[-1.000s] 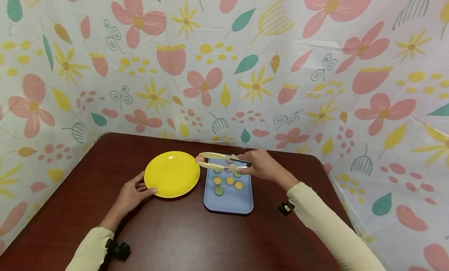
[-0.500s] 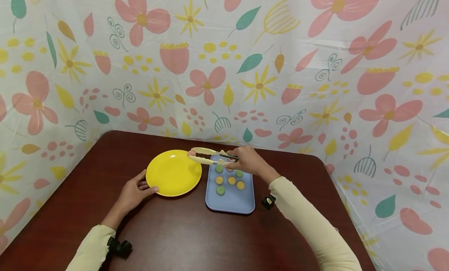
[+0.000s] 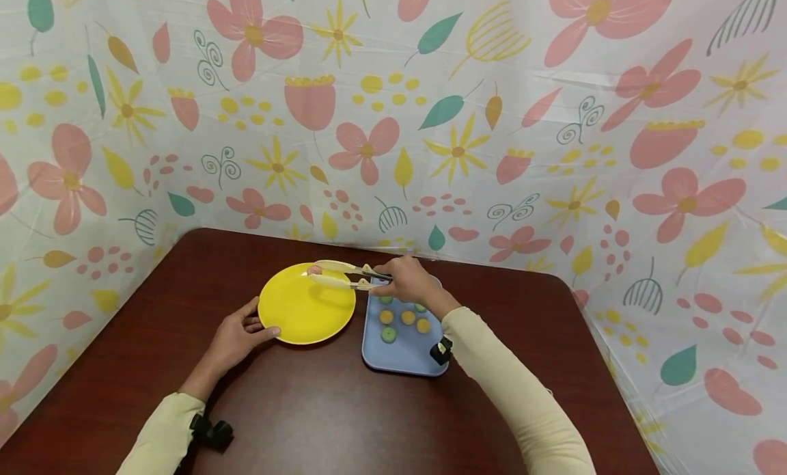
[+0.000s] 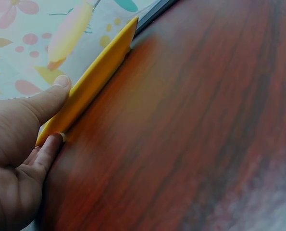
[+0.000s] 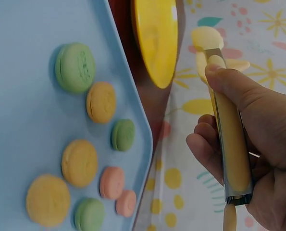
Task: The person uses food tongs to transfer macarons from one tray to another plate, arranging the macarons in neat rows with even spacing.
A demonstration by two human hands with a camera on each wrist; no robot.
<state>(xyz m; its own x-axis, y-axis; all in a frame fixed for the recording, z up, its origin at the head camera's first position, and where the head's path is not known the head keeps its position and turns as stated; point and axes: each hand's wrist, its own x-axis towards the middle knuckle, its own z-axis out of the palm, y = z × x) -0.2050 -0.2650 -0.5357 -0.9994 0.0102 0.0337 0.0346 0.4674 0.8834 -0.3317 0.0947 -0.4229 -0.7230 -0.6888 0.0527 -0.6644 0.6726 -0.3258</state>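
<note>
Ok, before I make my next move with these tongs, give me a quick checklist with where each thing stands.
1. Left hand holding the yellow plate by its rim: ok.
2. Right hand's grip on the tongs: ok.
3. Pink macaron at the tongs' tips: ok.
4. Macaron over the plate in the head view: ok.
5. Firmness of the tongs' squeeze: cannot tell.
6. Right wrist camera clear of the blue tray: cannot tell; they overlap in the head view.

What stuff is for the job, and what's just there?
Seems for the job:
tongs in the right hand
pink macaron they grip
yellow plate the left hand holds
blue tray
macarons on it

Just there:
brown table
flowery cloth
black wrist gadgets
</note>
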